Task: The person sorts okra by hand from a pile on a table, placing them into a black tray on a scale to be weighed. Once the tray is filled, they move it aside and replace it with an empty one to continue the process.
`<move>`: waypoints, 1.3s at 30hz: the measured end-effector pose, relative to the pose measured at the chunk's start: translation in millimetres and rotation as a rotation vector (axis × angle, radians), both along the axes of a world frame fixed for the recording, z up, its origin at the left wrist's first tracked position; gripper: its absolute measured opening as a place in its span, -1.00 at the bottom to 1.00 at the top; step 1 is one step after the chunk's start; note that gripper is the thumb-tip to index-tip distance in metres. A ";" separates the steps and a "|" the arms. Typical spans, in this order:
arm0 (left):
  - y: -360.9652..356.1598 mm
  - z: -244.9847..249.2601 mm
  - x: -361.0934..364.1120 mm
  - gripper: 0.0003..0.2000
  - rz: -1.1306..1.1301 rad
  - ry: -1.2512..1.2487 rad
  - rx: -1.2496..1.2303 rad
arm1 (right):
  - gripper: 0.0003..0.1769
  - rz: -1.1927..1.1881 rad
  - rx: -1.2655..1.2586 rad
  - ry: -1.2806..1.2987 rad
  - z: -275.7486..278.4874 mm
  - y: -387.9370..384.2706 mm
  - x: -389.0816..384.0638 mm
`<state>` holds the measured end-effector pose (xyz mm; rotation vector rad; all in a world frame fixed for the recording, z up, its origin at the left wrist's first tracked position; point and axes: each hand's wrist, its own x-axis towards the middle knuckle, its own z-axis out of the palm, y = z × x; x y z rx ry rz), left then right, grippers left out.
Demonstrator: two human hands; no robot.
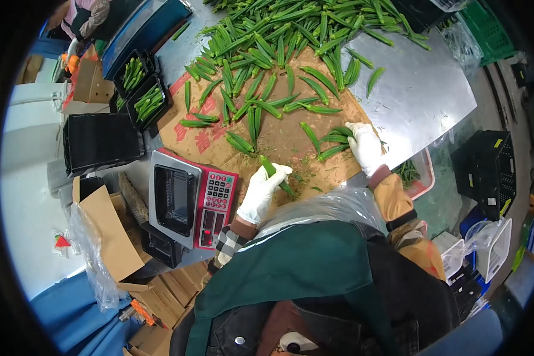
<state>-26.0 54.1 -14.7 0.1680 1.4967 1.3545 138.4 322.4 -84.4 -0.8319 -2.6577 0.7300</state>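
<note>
My left hand [257,194], in a white glove, is closed around a single okra pod [268,167] just above the cardboard sheet. My right hand [366,148], also gloved, has its fingers curled on the ends of several okra pods [336,137] at the right side of the cardboard. Loose pods lie between and beyond the hands, and a large okra pile [279,29] covers the far part of the table. Left of my left hand stands a red digital scale [218,193] with a black tray [175,199] on its plate.
Black trays filled with okra [148,102] stand beyond the scale, near a stack of black trays [101,142]. Against the table's right front edge is a pale bin with okra [408,172]. A black crate [486,172] stands farther right. Another person [89,18] is at the far left.
</note>
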 end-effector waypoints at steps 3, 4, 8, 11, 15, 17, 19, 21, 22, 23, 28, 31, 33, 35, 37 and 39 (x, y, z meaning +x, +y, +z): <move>0.4 1.9 3.1 -0.78 -0.031 0.066 0.018 | -0.60 -0.044 -0.058 -0.107 -9.2 6.1 -3.8; -0.8 2.4 3.2 -0.77 -0.033 0.071 0.022 | -0.61 -0.034 -0.060 -0.105 -11.3 11.0 -3.5; -9.1 -9.8 1.1 -0.77 0.036 -0.005 0.021 | -0.65 -0.195 -0.605 -0.044 30.8 15.5 -4.6; -10.3 -13.1 1.9 -0.79 0.073 -0.072 -0.002 | -0.66 -0.167 -0.774 0.034 22.9 16.2 -1.9; -8.6 -13.0 3.6 -0.80 0.090 -0.111 -0.008 | -0.56 -0.087 -0.356 0.011 -2.8 -6.7 -6.7; -7.8 -11.4 4.2 -0.80 0.104 -0.108 -0.006 | -0.50 0.015 -0.116 -0.118 -1.0 -21.8 -18.6; -7.2 -9.2 4.7 -0.81 0.141 -0.112 -0.009 | -0.51 0.045 -0.023 -0.231 -0.5 -23.3 -26.1; -11.0 -13.7 2.6 -0.81 0.139 -0.116 -0.008 | -0.52 0.059 0.001 -0.282 -0.1 -17.5 -29.6; -12.4 -16.1 1.3 -0.82 0.136 -0.119 -0.007 | -0.53 0.048 -0.018 -0.267 2.1 -15.8 -27.4; -13.8 -18.3 0.9 -0.82 0.146 -0.125 -0.001 | -0.54 0.037 -0.037 -0.253 5.9 -12.9 -23.0; -17.1 -20.6 0.0 -0.81 0.185 -0.137 -0.009 | -0.64 0.032 -0.524 -0.148 76.5 30.8 45.7; -13.0 -22.0 0.5 -0.85 0.200 -0.157 -0.017 | -0.49 -0.017 -0.491 -0.628 78.5 71.9 122.2; -8.0 -23.4 1.0 -0.85 0.198 -0.167 -0.015 | -0.49 -0.134 -0.485 -0.681 78.6 74.0 145.9; -3.3 -23.4 1.9 -0.85 0.195 -0.170 -0.019 | -0.52 -0.214 -0.477 -0.628 67.6 70.4 150.9; 3.0 -17.5 1.7 -0.85 0.188 -0.166 -0.025 | -0.55 -0.281 -0.231 -0.667 65.3 52.7 124.6; 5.4 -14.4 1.9 -0.85 0.203 -0.158 -0.009 | -0.67 -0.242 -0.093 -0.349 43.7 32.6 107.3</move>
